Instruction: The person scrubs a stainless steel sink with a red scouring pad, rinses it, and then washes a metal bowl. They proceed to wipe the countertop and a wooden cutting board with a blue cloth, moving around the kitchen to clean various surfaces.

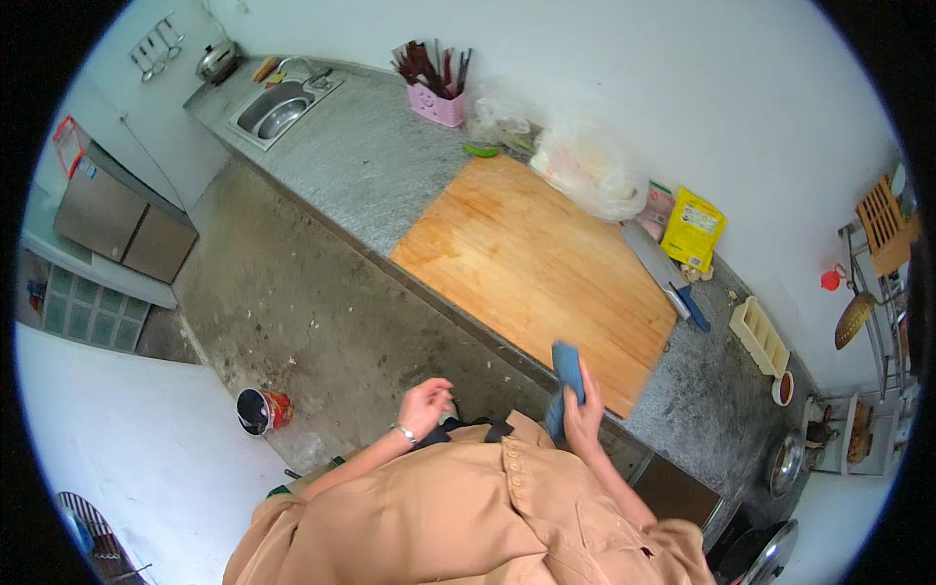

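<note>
My right hand (583,415) grips a folded blue cloth (567,364) at the front edge of a large wooden cutting board (541,248). Part of the cloth hangs below my fingers. Over the floor to the left is my left hand (425,408), empty, its fingers loosely bent and apart, with a metal band at the wrist. On the board's right side rests a cleaver (651,256), its blade towards the wall. Beside its blue handle lies a second, partly covered handle (676,301). A green pepper (480,151) lies at the board's far corner.
Along the wall stand a pink basket of chopsticks (436,106), plastic bags (585,168) and a yellow packet (693,228). The steel sink (276,110) is at the far left of the counter. A cream divided box (759,336) sits right. On the floor stands a red bucket (276,411).
</note>
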{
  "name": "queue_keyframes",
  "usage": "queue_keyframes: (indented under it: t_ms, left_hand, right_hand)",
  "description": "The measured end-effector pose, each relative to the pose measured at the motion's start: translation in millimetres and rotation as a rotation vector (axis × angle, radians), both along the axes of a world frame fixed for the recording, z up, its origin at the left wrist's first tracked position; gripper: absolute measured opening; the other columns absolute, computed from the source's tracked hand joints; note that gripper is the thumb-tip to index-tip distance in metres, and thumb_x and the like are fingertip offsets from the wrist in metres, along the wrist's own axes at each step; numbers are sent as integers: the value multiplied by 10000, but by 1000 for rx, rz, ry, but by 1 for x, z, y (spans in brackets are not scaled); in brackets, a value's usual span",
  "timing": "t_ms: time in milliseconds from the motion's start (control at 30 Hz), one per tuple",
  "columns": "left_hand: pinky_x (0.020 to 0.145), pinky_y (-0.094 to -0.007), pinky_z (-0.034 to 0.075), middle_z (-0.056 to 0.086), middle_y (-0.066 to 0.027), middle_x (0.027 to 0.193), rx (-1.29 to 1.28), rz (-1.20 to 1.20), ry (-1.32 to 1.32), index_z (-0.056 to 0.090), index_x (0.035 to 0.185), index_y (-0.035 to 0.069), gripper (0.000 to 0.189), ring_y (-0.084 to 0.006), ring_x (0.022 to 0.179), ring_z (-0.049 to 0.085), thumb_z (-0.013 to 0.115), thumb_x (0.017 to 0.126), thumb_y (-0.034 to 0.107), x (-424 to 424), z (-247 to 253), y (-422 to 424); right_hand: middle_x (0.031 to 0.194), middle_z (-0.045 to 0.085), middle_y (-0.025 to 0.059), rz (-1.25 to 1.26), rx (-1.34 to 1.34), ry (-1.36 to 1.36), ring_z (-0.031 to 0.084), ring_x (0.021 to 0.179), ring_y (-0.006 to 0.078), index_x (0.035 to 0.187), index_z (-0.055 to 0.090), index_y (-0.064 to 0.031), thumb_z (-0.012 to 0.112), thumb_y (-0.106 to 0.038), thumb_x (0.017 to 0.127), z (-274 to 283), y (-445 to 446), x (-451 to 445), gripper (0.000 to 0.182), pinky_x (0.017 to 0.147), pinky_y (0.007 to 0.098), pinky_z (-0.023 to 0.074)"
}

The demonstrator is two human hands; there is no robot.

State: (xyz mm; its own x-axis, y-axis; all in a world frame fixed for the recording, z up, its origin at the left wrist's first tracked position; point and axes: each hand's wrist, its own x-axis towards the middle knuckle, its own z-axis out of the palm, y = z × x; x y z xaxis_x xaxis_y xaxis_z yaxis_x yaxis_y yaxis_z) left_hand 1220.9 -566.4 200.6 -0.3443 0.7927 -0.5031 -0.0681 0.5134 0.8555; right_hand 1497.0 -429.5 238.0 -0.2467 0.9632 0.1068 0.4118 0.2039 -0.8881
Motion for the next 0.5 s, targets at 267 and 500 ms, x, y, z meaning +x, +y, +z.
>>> queue_keyframes:
  t_ms: [267,500]
  left_hand:
    - [575,-234,517,662,-48,883,11,448,-35,595,1118,37,178,-123,691,654,535,958,85,-111,3,-143]
    - [580,-230,516,667,-59,903,2,715,60,596,1106,25,169,-115,672,651,545,965,103,-118,-12,-225]
  right_hand:
    - [1344,534,172,-170,355,-140,513,1185,360,1370,488,-72,589,-82,818,-59,173,-209,561,1033,418,386]
    - [1392,460,112,129,377,-506,431,1212,337,1370,476,-146,628,-108,741,-90,101,-392,649,935,561,372]
